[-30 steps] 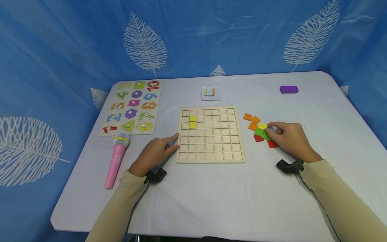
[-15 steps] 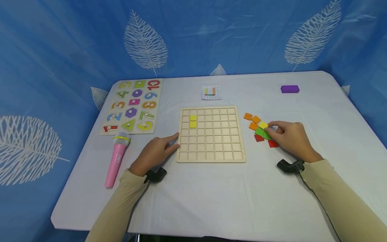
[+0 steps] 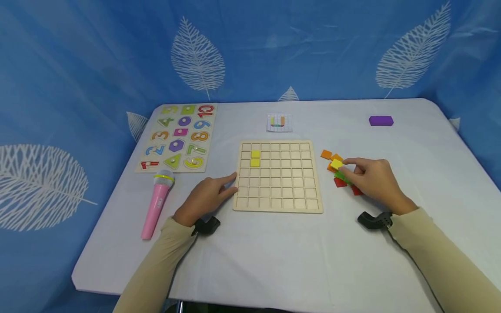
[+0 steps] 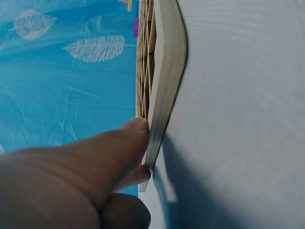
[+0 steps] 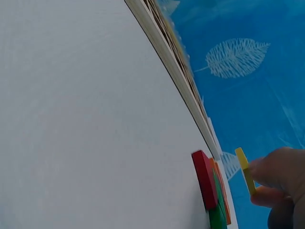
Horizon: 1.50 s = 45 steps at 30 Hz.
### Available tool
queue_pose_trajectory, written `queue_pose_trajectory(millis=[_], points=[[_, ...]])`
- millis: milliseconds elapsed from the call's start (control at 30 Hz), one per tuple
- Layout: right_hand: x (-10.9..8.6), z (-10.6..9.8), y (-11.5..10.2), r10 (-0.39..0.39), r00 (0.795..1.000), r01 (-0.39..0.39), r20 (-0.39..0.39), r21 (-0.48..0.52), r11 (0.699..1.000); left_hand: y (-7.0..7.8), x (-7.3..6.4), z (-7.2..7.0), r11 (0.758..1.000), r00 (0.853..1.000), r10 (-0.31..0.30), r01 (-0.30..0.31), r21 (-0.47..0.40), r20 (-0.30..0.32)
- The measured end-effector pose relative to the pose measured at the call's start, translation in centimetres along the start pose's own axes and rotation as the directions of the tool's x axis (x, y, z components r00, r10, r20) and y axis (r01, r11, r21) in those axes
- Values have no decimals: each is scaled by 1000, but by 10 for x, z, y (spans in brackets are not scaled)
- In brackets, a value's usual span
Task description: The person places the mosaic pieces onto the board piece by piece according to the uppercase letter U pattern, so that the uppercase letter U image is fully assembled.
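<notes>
My right hand (image 3: 376, 181) pinches a yellow square tile (image 3: 336, 164) between thumb and finger. In the right wrist view the yellow tile (image 5: 245, 171) is raised off the table. Around and under it lie loose tiles: orange (image 3: 326, 154), green (image 3: 339, 175) and red (image 3: 340, 182), partly covered by my fingers. The wooden grid board (image 3: 278, 191) lies flat in the middle, with two yellow tiles (image 3: 255, 158) one above the other in its upper left cells. At the board's left edge my left hand (image 3: 205, 196) rests thumb and forefinger against the rim.
Behind the board lies a small card (image 3: 279, 123) with a coloured U-shaped grid pattern. A number puzzle board (image 3: 178, 139) and a pink microphone (image 3: 156, 206) are on the left. A purple block (image 3: 381, 121) sits at the back right of the white table (image 3: 274, 256).
The yellow tile in my right hand has come up off the pile and moved slightly toward the board. My left hand stays at the board's edge. The head view has shifted a little.
</notes>
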State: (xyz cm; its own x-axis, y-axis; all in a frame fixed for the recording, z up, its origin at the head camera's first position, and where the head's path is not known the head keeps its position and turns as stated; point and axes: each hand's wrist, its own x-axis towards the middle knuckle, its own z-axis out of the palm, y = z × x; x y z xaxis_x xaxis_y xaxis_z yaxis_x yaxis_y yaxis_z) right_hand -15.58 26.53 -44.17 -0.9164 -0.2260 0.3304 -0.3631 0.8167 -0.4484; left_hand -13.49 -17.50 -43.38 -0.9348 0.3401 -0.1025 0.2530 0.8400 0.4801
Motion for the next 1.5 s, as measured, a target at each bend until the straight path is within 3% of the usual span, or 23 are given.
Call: queue_pose_trajectory(millis=[333,567,1100,1500], points=[[17,16,-23,-131,991,129,23,51,990,0,0,0,1000,1000,-6,6,4,-2],[29,34,-44,-227,973,222,40,97,970,1,0,0,1000,1000,-7,7,-1,-2],[47,66,-86,-272,942,229,197,213,950,2,-1,-1,1000,1000,-14,14,-1,4],[61,81,-111,-342,914,278,219,279,919,2,0,1,1000,1000,-22,22,-1,4]])
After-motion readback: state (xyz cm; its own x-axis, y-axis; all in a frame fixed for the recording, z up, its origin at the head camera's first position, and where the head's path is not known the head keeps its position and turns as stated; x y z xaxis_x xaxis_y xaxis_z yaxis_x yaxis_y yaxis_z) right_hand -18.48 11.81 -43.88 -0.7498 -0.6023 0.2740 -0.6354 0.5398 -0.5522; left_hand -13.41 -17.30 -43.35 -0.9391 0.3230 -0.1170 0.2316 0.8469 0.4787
